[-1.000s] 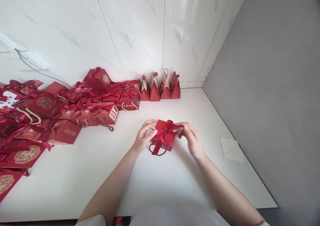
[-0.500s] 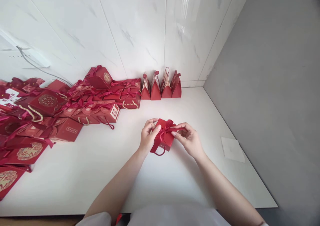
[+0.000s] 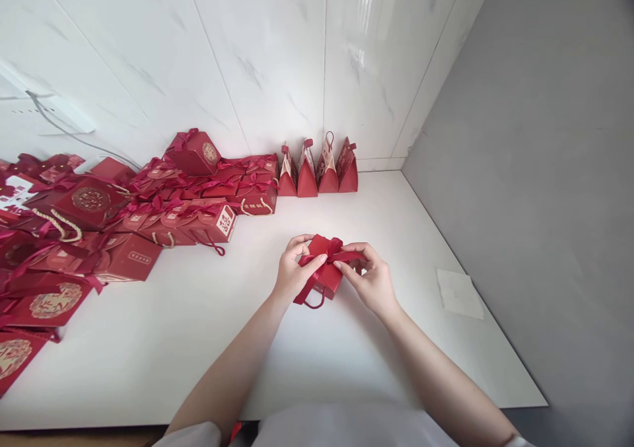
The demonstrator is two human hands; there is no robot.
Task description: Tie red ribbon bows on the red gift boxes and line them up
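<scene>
A small red gift box [image 3: 329,280] rests on the white table, tied with a dark red ribbon [image 3: 335,247] knotted in a bow on top. My left hand [image 3: 295,267] grips the box from its left side, the thumb pressing on the ribbon beside the knot and the fingers partly hidden behind the box. On the other side, my right hand [image 3: 372,279] pinches a ribbon loop between thumb and fingers. A dark red cord handle [image 3: 314,305] hangs at the box's near side, next to a loose ribbon tail.
Many red gift boxes [image 3: 131,255] with bows crowd the table's left side. Several triangular red boxes [image 3: 317,181] stand along the tiled wall [image 3: 277,57]. A white tissue [image 3: 459,294] lies near the right edge, beside a grey panel [image 3: 545,170]. A cable [image 3: 74,130] runs behind the pile.
My left thumb has slid right, from the box's edge onto the ribbon by the knot. My right thumb has moved slightly left towards the knot. The box stays about where it was.
</scene>
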